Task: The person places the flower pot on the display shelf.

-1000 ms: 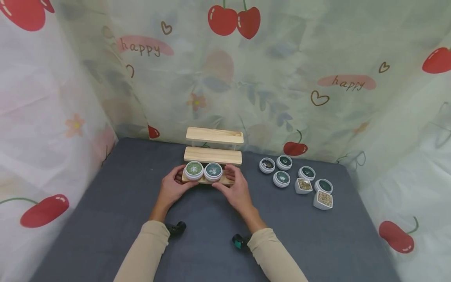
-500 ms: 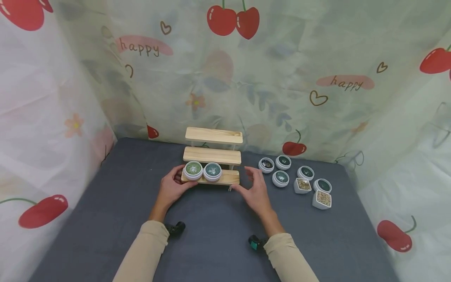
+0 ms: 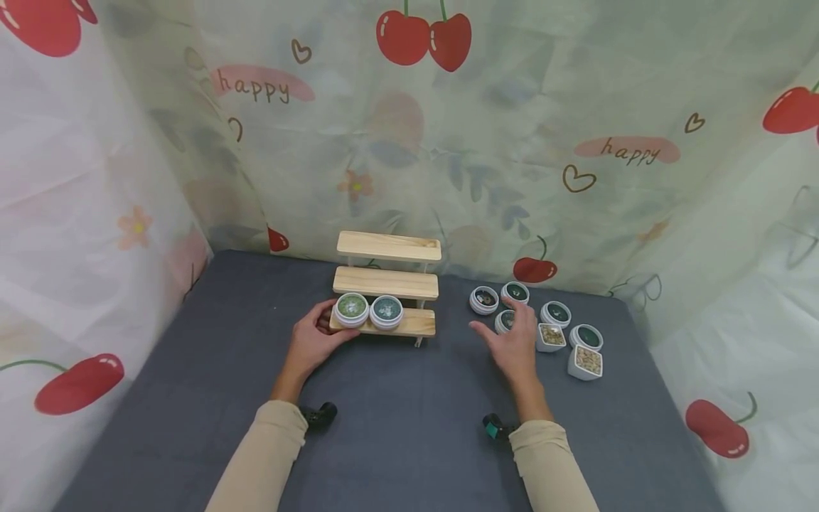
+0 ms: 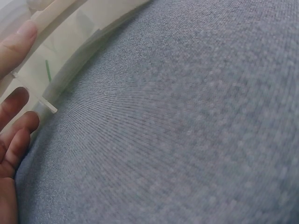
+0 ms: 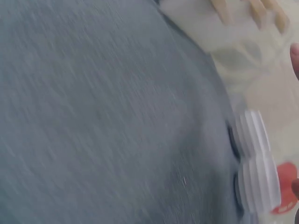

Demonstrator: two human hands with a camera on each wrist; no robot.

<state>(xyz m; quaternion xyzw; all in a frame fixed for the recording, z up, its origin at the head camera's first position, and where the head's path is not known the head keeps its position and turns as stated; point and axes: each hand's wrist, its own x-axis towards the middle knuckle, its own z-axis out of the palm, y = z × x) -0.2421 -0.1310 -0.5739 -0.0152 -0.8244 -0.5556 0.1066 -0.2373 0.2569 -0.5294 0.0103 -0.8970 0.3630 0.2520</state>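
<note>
A three-tier wooden display stand (image 3: 386,282) stands at the back of the table. On its lowest board, side by side, sit a white round pot with a light green top (image 3: 351,307) and one with a blue-green top (image 3: 387,309). My left hand (image 3: 316,340) holds the left end of that board, thumb at the front edge below the pot; in the left wrist view its fingers (image 4: 17,145) lie beneath the board. My right hand (image 3: 514,345), thumb and fingers spread, is over a dark-green-topped round pot (image 3: 502,321), partly hiding it.
Near the right hand are other round pots (image 3: 483,300) with dark tops. Two square white pots of pale grains (image 3: 586,362) stand farther right. A printed curtain (image 3: 397,142) hangs behind and beside the grey table (image 3: 384,427).
My right hand has let go of the stand's right end and moved right to the loose pots. The left hand stays at the stand.
</note>
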